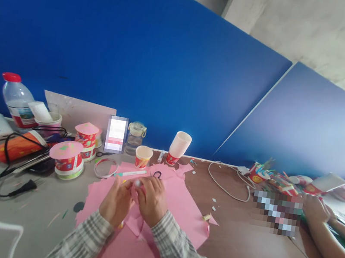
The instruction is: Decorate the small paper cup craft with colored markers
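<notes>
Close together over the pink paper sheets (179,208), my left hand (116,202) and my right hand (153,200) are both closed on a small piece of pink paper (135,193). A small whitish spot shows at the right fingertips; what it is I cannot make out. Just beyond the hands lie scissors (157,174), partly hidden, and a white pen-like cutter or marker (132,173). A paper cup (143,156) stands upright behind them. Farther back, a white cup sits on a red printed cup (172,158).
Two paper-cup models with pink tops (67,160) stand at left, near black cables (21,188) and a plastic bottle (20,100). A clear water bottle (134,140) is by the blue partition (138,54). At right, a white cable (228,191) and another person's arm (321,240).
</notes>
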Demonstrator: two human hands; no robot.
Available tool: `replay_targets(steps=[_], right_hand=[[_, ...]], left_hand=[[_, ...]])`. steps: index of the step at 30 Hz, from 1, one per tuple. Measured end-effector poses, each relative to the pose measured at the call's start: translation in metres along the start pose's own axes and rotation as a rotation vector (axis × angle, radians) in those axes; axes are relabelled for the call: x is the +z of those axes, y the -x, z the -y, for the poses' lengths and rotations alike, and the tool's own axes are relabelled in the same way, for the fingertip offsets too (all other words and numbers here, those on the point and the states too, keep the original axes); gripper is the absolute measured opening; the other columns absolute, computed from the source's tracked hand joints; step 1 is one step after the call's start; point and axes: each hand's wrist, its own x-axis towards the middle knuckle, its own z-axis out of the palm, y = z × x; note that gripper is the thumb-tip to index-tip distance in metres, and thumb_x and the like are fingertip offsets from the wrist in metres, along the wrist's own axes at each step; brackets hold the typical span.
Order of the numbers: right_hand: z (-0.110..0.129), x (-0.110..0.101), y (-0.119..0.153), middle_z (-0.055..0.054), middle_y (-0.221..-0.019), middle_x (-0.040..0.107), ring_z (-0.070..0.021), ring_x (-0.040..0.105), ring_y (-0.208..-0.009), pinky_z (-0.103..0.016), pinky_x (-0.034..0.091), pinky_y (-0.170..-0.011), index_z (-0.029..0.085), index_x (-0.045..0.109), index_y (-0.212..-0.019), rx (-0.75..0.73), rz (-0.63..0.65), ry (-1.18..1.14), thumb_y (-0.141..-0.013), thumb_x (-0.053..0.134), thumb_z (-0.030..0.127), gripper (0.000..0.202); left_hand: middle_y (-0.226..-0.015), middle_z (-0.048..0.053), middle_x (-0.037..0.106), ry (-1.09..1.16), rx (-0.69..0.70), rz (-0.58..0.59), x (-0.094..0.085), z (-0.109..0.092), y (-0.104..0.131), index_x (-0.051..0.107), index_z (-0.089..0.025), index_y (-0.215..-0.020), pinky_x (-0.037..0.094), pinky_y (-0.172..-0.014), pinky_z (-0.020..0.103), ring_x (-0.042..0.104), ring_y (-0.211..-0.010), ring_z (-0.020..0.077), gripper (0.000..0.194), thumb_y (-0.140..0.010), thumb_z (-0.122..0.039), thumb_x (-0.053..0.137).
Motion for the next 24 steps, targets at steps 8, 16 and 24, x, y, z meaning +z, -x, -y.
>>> replay_targets(steps=[8, 16, 24], right_hand=[[0.0, 0.005, 0.0, -0.008, -0.079, 0.066, -0.0248, 0.058, -0.072, -0.035, 0.045, -0.066, 0.02, 0.06, -0.084, -0.05, 0.057, -0.005, -0.085, 0.046, 0.018, 0.014], [-0.005, 0.006, 0.001, -0.008, -0.083, 0.065, -0.0242, 0.058, -0.076, -0.035, 0.048, -0.07, 0.02, 0.059, -0.087, 0.036, 0.002, -0.073, -0.084, 0.046, 0.015, 0.014], [-0.006, 0.005, 0.0, -0.005, -0.076, 0.063, -0.0218, 0.059, -0.071, -0.03, 0.049, -0.065, 0.021, 0.058, -0.082, 0.107, -0.049, -0.146, -0.082, 0.046, 0.01, 0.017]], left_hand=[[-0.083, 0.007, 0.067, 0.029, -0.084, 0.044, -0.004, -0.003, -0.003, 0.058, -0.015, -0.092, 0.036, -0.086, 0.036, 0.053, -0.091, 0.0237, 0.065, -0.06, -0.066, 0.032], [-0.097, 0.007, 0.063, 0.045, -0.087, 0.033, 0.0, 0.001, 0.0, 0.054, -0.018, -0.098, 0.03, -0.09, 0.038, 0.048, -0.098, 0.0231, 0.063, -0.063, -0.064, 0.03], [-0.1, 0.007, 0.063, 0.016, -0.09, 0.006, 0.001, 0.003, -0.001, 0.053, -0.02, -0.101, 0.028, -0.093, 0.039, 0.047, -0.101, 0.023, 0.063, -0.062, -0.064, 0.031]])
